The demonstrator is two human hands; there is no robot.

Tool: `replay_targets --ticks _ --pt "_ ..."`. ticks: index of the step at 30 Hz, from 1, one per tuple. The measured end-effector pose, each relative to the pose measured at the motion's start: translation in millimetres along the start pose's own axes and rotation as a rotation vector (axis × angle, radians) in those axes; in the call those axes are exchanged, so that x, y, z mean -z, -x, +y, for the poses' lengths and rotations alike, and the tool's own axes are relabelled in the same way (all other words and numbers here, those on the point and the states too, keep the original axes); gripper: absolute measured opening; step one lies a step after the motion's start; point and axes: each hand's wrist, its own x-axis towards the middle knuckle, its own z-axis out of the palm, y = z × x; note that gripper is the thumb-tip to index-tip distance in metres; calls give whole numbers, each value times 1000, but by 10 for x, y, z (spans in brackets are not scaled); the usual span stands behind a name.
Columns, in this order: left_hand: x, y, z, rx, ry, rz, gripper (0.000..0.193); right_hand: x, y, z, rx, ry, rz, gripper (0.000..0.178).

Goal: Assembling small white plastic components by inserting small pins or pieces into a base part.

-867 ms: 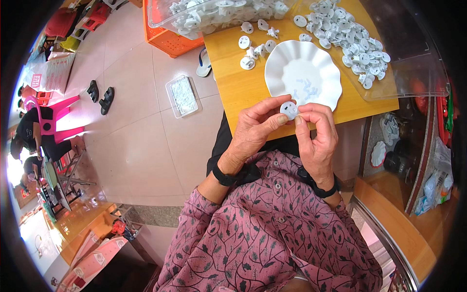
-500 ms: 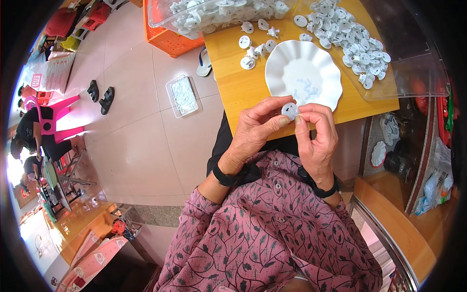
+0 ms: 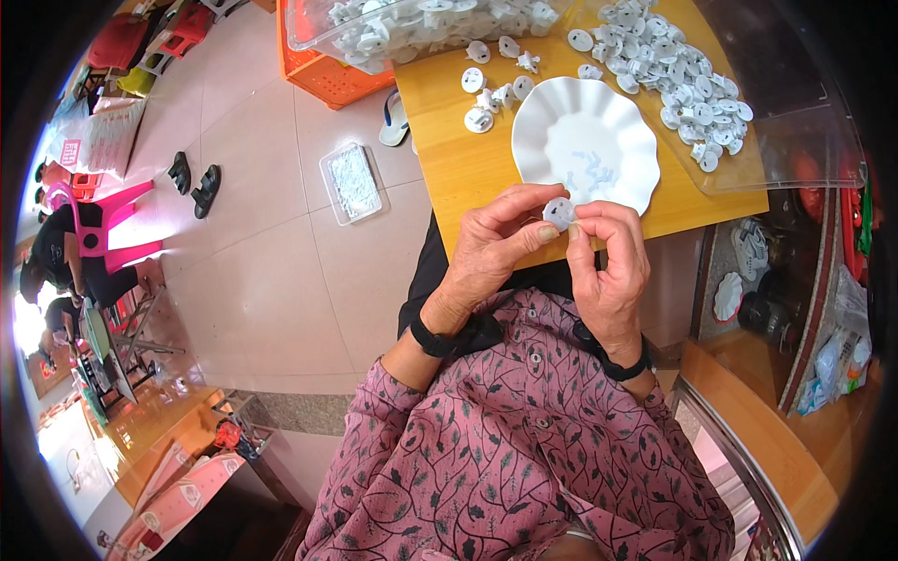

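Observation:
Between the thumb and fingers of my left hand (image 3: pixel 496 232) is a round white plastic piece (image 3: pixel 558 213) with small dark slots, its face turned up. My right hand (image 3: pixel 610 251) is closed in a pinch against the disc's right edge. Whatever its fingertips hold, if anything, is too small to make out. Just beyond both hands lies a white plate with a wavy rim (image 3: pixel 539 117), bearing several tiny pale-blue plastic bits (image 3: pixel 594 170). Both hands are over the near edge of the yellow wooden table (image 3: pixel 458 178).
Several similar white pieces (image 3: pixel 479 119) lie left of the plate; a large pile (image 3: pixel 692 98) sits to its right. A clear bin (image 3: pixel 421 37) full of them stands over an orange crate (image 3: pixel 327 84). On the floor are a small clear tub (image 3: pixel 354 184) and black sandals (image 3: pixel 204 192).
The disc has turned very slightly in my fingers. Both hands keep the same grip and place; the whole view has shifted a touch.

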Motion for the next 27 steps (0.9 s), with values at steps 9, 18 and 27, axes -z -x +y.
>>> replay_targets --ticks 9,18,27 --pt "-34 4 18 41 91 30 36 -8 7 1 -1 -6 3 13" --pt "-27 -8 15 -24 22 7 37 -12 -7 9 43 31 -11 16" --pt "-15 12 76 -53 -169 -6 36 9 -51 8 87 103 -42 17"
